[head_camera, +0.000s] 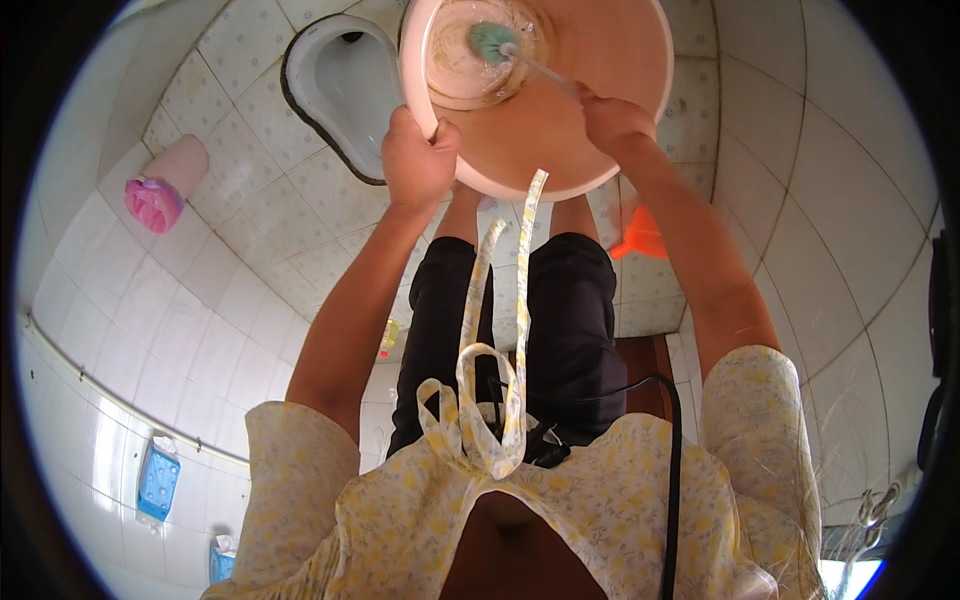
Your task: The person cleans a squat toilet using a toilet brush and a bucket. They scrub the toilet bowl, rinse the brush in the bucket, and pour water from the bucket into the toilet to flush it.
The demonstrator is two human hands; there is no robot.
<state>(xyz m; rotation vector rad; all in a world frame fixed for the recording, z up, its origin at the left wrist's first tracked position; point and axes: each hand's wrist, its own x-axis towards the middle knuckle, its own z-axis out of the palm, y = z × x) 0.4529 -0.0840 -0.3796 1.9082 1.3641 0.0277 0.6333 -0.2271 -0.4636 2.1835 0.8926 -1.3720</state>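
A large pink plastic bucket is tilted so that its inside faces me, above the tiled floor. My left hand grips its rim at the near left side. My right hand reaches inside and holds the thin handle of a brush. The brush's green bristle head lies against the bucket's bottom, where a little water and brownish residue show in rings. The bucket's far edge is cut off by the frame's top.
A white squat toilet is set in the floor left of the bucket. A pink-lined bin stands farther left. An orange plastic object lies by my right leg. Tissue packs hang on the tiled wall at lower left.
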